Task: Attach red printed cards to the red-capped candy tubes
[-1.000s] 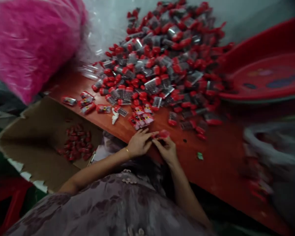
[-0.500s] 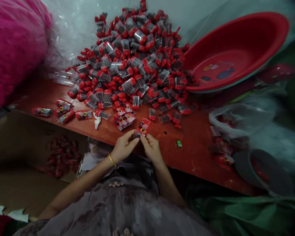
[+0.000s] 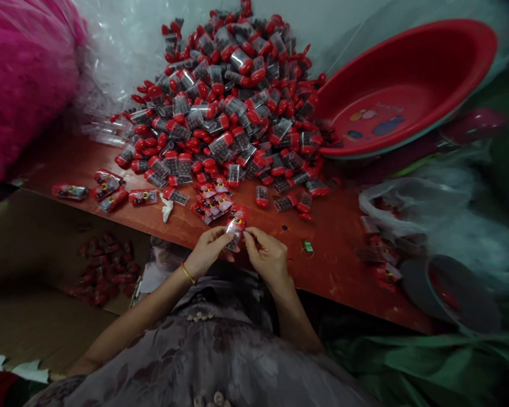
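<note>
Over the table's near edge, my left hand (image 3: 208, 250) pinches a small clear-and-red packet (image 3: 236, 223) with a printed red front and dark contents. The fingers of my right hand (image 3: 268, 257) are closed at the packet's right edge; exactly how they grip it is hard to make out. Just beyond lies a little stack of red printed packets (image 3: 214, 204). Farther back rises a big heap of small clear containers with red ends (image 3: 229, 107), dark inside.
Several wrapped containers (image 3: 110, 192) and a crumpled white scrap (image 3: 166, 208) lie to the left on the red table (image 3: 322, 226). A red basin (image 3: 390, 85) leans at the back right. Below left, a cardboard box (image 3: 34, 243) holds red pieces. Plastic bags (image 3: 407, 209) sit at right.
The packet has turned more upright and shifted slightly left, showing its clear lower part. My right hand has moved a little to the right, its fingers now at the packet's side.
</note>
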The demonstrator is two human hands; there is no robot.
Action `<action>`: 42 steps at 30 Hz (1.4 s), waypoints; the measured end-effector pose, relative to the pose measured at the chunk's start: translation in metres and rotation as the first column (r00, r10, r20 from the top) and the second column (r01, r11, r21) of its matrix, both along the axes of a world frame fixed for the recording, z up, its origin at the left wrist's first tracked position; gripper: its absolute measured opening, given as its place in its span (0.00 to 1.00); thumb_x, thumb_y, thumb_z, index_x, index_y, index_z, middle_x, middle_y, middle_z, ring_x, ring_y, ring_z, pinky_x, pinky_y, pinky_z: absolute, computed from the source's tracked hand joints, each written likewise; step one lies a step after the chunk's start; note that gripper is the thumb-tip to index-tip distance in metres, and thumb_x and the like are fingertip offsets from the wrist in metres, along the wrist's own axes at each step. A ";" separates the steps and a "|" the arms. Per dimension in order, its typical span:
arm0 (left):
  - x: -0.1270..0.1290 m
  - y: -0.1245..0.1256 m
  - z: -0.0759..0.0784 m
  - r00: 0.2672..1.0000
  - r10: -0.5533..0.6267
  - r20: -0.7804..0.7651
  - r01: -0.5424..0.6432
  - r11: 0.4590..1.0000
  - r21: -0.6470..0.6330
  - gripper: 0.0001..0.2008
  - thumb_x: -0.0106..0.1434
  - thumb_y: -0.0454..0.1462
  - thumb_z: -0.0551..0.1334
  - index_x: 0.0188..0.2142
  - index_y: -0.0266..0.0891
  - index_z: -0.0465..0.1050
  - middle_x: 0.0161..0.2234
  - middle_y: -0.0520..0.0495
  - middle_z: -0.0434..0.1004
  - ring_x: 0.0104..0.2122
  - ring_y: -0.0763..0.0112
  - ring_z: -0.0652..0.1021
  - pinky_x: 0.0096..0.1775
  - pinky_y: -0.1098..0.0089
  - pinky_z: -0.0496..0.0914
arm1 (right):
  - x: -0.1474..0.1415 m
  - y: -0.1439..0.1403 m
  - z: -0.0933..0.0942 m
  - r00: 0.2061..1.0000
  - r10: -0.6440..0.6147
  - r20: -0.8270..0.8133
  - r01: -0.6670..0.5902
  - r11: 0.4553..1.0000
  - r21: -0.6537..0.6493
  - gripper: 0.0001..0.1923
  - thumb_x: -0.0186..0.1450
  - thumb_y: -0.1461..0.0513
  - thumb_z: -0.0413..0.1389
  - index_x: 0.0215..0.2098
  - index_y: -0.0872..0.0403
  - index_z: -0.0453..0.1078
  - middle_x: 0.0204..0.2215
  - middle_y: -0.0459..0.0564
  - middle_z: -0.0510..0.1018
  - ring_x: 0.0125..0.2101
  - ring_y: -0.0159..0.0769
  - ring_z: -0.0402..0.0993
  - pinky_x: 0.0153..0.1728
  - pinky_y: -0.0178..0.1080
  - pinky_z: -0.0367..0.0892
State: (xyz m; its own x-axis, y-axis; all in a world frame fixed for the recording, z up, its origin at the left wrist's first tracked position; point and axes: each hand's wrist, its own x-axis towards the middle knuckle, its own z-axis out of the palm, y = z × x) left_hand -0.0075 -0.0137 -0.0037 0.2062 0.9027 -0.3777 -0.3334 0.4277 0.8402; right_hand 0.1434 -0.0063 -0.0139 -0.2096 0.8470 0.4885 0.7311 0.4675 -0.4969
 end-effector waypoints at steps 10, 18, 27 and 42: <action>0.004 -0.005 -0.009 0.947 0.019 -0.321 0.029 0.989 0.144 0.13 0.56 0.44 0.58 0.34 0.36 0.67 0.18 0.58 0.66 0.13 0.80 0.66 0.18 0.77 0.62 | 0.001 -0.002 0.007 0.961 0.023 0.275 -0.072 0.982 0.172 0.08 0.67 0.63 0.51 0.38 0.56 0.72 0.30 0.49 0.82 0.29 0.31 0.77 0.38 0.33 0.65; 0.010 -0.010 -0.017 0.751 0.112 -0.651 0.150 0.931 0.333 0.08 0.59 0.37 0.54 0.36 0.38 0.68 0.28 0.52 0.70 0.27 0.73 0.70 0.32 0.72 0.65 | 0.002 0.002 -0.002 0.897 0.038 0.441 -0.132 0.974 0.184 0.09 0.67 0.64 0.49 0.32 0.56 0.70 0.21 0.45 0.78 0.22 0.30 0.71 0.45 0.36 0.60; 0.017 -0.015 -0.023 0.747 0.112 -0.656 0.148 0.933 0.328 0.09 0.61 0.36 0.52 0.40 0.38 0.67 0.34 0.46 0.72 0.35 0.66 0.72 0.40 0.66 0.65 | 0.003 0.013 -0.005 0.800 0.108 0.590 -0.133 0.991 -0.001 0.12 0.67 0.64 0.42 0.31 0.56 0.65 0.19 0.48 0.73 0.20 0.33 0.69 0.39 0.38 0.62; 0.014 -0.001 0.000 0.986 0.040 -0.160 -0.006 0.977 0.213 0.11 0.59 0.43 0.56 0.36 0.37 0.68 0.18 0.58 0.62 0.14 0.81 0.62 0.19 0.77 0.59 | 0.010 0.014 -0.020 0.827 -0.098 -0.553 -0.232 0.837 -0.496 0.20 0.67 0.48 0.41 0.33 0.52 0.66 0.18 0.43 0.70 0.18 0.31 0.67 0.22 0.34 0.64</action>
State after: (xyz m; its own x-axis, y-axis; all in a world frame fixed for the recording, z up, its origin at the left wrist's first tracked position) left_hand 0.0061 -0.0146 -0.0041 0.1361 0.9692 -0.2051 -0.1929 0.2290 0.9541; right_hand 0.1539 0.0080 -0.0341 -0.1203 0.9925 0.0227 0.2425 0.0515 -0.9688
